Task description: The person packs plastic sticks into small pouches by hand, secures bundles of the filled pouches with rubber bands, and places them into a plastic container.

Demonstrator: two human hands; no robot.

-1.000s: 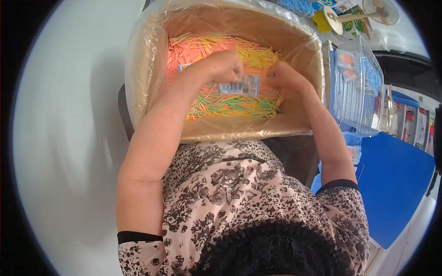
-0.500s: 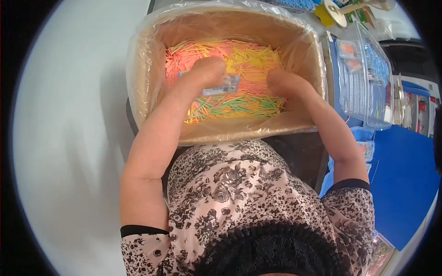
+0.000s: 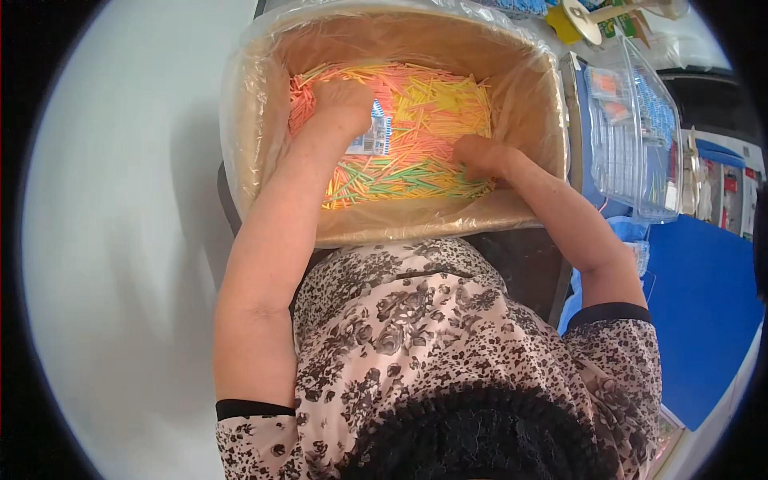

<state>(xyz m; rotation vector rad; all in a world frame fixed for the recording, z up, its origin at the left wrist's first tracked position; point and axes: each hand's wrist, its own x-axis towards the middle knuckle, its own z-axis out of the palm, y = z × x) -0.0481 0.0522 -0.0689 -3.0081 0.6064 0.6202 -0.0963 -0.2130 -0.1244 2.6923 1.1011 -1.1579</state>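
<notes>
A cardboard box (image 3: 416,222) lined with clear plastic holds a layer of thin pink, yellow and green sticks (image 3: 416,180). My left hand (image 3: 342,104) is over the pink sticks at the left, its fingers curled and closed. Small blue-and-white printed packets (image 3: 374,140) lie beside and partly under it; whether it grips one is hidden. At the right side of the sticks, my right hand (image 3: 480,157) is closed with its fingertips down among them. What it pinches, if anything, is too small to make out.
Right of the box stands a clear plastic container (image 3: 636,136) with packets and blue-and-white pieces in it. A blue surface (image 3: 700,312) lies beyond my right arm. A yellow and cream object (image 3: 580,22) is at the upper right. A pale wall is on the left.
My left hand has moved left and farther into the box, from the middle to the pink sticks. The packet beside it has shifted left too. My right hand is slightly lower.
</notes>
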